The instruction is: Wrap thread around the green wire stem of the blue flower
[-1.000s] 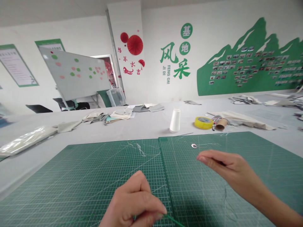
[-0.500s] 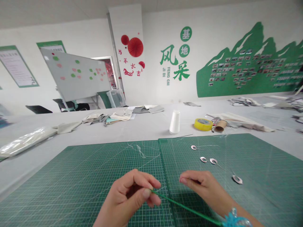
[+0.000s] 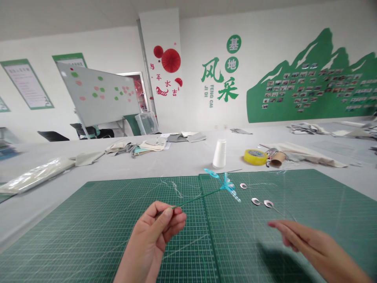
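Note:
My left hand (image 3: pixel 160 232) pinches the end of a thin green stem (image 3: pixel 196 199) between thumb and fingers. The stem points up and to the right, over the cutting mats, and a blue flower-like piece (image 3: pixel 226 186) with clear beads is at its far end. My right hand (image 3: pixel 313 241) is apart from the stem at the lower right, above the right mat. Its fingers are pressed together; whether they hold a thread or anything else is too small to tell. Small white oval rings (image 3: pixel 268 204) with thin threads lie just beyond it.
Two green cutting mats (image 3: pixel 123 212) cover the near table. Beyond them stand a white thread cone (image 3: pixel 219 153), a yellow tape roll (image 3: pixel 255 157) and a cardboard tube (image 3: pixel 277 158). Cloth pieces (image 3: pixel 153 144) and a plastic-wrapped bundle (image 3: pixel 38 175) lie on the left.
The stem has swung upward, bringing the blue piece from beside my right wrist to above the mats. My right hand has moved right and slightly down; my left hand has shifted a little left.

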The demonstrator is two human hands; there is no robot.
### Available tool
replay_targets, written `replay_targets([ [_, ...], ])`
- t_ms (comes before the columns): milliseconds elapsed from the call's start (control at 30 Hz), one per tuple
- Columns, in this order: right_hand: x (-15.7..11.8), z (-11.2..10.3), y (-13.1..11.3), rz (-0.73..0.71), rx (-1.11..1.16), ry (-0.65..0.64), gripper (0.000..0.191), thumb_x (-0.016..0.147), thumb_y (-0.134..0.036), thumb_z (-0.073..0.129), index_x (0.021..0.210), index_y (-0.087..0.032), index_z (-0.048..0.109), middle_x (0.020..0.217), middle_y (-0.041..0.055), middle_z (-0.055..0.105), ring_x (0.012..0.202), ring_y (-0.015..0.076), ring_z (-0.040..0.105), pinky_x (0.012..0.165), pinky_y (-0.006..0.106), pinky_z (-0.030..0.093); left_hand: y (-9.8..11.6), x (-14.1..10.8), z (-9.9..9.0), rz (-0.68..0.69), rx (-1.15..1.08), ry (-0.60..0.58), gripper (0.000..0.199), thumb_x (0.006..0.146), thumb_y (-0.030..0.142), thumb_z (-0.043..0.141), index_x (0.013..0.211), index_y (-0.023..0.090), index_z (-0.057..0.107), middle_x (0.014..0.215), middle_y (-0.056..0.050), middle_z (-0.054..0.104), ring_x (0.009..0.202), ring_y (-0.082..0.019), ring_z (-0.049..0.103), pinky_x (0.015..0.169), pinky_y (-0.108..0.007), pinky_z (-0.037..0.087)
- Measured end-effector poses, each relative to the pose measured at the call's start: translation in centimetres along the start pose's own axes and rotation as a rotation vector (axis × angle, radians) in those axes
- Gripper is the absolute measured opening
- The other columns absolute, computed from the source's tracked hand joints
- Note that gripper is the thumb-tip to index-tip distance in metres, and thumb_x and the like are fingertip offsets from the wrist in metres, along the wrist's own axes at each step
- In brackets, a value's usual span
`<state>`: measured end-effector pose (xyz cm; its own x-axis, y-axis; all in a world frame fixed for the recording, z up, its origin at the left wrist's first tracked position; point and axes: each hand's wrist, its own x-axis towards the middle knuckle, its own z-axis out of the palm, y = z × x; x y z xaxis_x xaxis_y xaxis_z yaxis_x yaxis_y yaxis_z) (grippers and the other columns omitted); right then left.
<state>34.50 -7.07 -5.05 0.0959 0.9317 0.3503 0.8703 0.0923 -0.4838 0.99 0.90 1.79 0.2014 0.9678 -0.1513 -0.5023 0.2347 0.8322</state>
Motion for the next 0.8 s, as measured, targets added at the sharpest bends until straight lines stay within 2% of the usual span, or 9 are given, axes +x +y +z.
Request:
replay_targets([
  [100, -0.1, 0.0, -1.4, -0.203, -0.284, 0.257, 0.043, 0.089, -0.046, 0.05, 0.115, -0.018, 0.071, 0.116, 0.0141, 0.07, 0.11, 0.0375, 0.061, 0.09, 0.059, 0.05, -0.4, -0.3, 0.3, 0.019, 0.026, -0.001, 0.027, 0.064, 0.025, 0.086, 0.071, 0.014, 0.062, 0.077, -0.004, 0.073, 0.071, -0.014, 0.071, 0.072, -0.022, 0.058],
  [133, 0.1, 0.3, -3.0, -0.266, -0.3, 0.289, 0.042, 0.09, -0.04, 0.051, 0.122, -0.017, 0.066, 0.121, 0.0149, 0.067, 0.117, 0.038, 0.056, 0.092, 0.06, 0.05, -0.6, -0.4, 0.4, 0.023, 0.039, -0.003, 0.027, 0.064, 0.026, 0.086, 0.071, 0.014, 0.062, 0.076, -0.004, 0.073, 0.07, -0.015, 0.071, 0.071, -0.023, 0.058],
  [233, 1.0, 1.9, -9.2, -0.414, -0.111, 0.165, 0.044, 0.09, -0.025, 0.053, 0.133, -0.017, 0.055, 0.131, 0.0139, 0.061, 0.124, 0.0308, 0.052, 0.094, 0.051, 0.052, -1.0, -0.5, 0.3, 0.037, 0.085, -0.012, 0.028, 0.064, 0.031, 0.085, 0.072, 0.015, 0.064, 0.076, -0.004, 0.074, 0.07, -0.016, 0.071, 0.072, -0.024, 0.058],
  [333, 2.1, 4.4, -14.7, -0.332, 0.281, -0.003, 0.048, 0.086, -0.026, 0.061, 0.133, -0.019, 0.054, 0.135, 0.0134, 0.057, 0.126, 0.0291, 0.05, 0.101, 0.05, 0.046, -1.4, -0.5, 0.2, 0.062, 0.146, -0.032, 0.029, 0.065, 0.035, 0.085, 0.074, 0.015, 0.065, 0.075, -0.004, 0.074, 0.071, -0.017, 0.071, 0.072, -0.026, 0.057],
  [400, 2.8, 6.4, -16.8, -0.169, 0.593, -0.045, 0.053, 0.084, -0.03, 0.063, 0.135, -0.024, 0.051, 0.139, 0.0124, 0.053, 0.129, 0.0295, 0.047, 0.105, 0.052, 0.039, -1.5, -0.5, 0.2, 0.077, 0.188, -0.048, 0.029, 0.066, 0.037, 0.083, 0.074, 0.015, 0.065, 0.076, -0.005, 0.074, 0.071, -0.018, 0.071, 0.071, -0.027, 0.056],
  [500, 3.2, 8.9, -17.7, 0.026, 1.055, -0.125, 0.04, 0.088, -0.04, 0.058, 0.125, -0.026, 0.056, 0.115, 0.0097, 0.066, 0.098, 0.023, 0.065, 0.087, 0.043, 0.051, -1.8, -0.6, 0.3, 0.123, 0.218, -0.073, 0.027, 0.069, 0.038, 0.08, 0.074, 0.016, 0.066, 0.073, -0.005, 0.073, 0.067, -0.017, 0.069, 0.07, -0.028, 0.055],
  [533, 3.2, 9.5, -17.7, 0.069, 1.155, -0.153, 0.036, 0.089, -0.043, 0.056, 0.12, -0.026, 0.057, 0.102, 0.0069, 0.067, 0.079, 0.0183, 0.066, 0.074, 0.036, 0.054, -1.9, -0.6, 0.4, 0.138, 0.225, -0.079, 0.027, 0.07, 0.039, 0.079, 0.073, 0.016, 0.066, 0.071, -0.004, 0.073, 0.066, -0.016, 0.068, 0.07, -0.028, 0.055],
  [600, 3.1, 10.2, -17.4, 0.127, 1.257, -0.155, 0.032, 0.088, -0.049, 0.057, 0.11, -0.025, 0.06, 0.081, 0.0, 0.062, 0.056, 0.0113, 0.054, 0.054, 0.026, 0.046, -2.0, -0.7, 0.5, 0.166, 0.257, -0.08, 0.026, 0.071, 0.039, 0.078, 0.072, 0.016, 0.066, 0.069, -0.004, 0.071, 0.066, -0.016, 0.067, 0.069, -0.029, 0.055],
  [800, 2.5, 10.1, -17.2, 0.218, 1.209, -0.042, 0.029, 0.083, -0.05, 0.066, 0.096, -0.024, 0.066, 0.058, -0.0088, 0.034, 0.054, 0.0104, 0.033, 0.051, 0.022, 0.031, -2.3, -1.1, 0.9, 0.281, 0.426, -0.006, 0.016, 0.077, 0.032, 0.069, 0.073, 0.017, 0.066, 0.067, 0.0, 0.067, 0.066, -0.014, 0.064, 0.065, -0.023, 0.053],
])
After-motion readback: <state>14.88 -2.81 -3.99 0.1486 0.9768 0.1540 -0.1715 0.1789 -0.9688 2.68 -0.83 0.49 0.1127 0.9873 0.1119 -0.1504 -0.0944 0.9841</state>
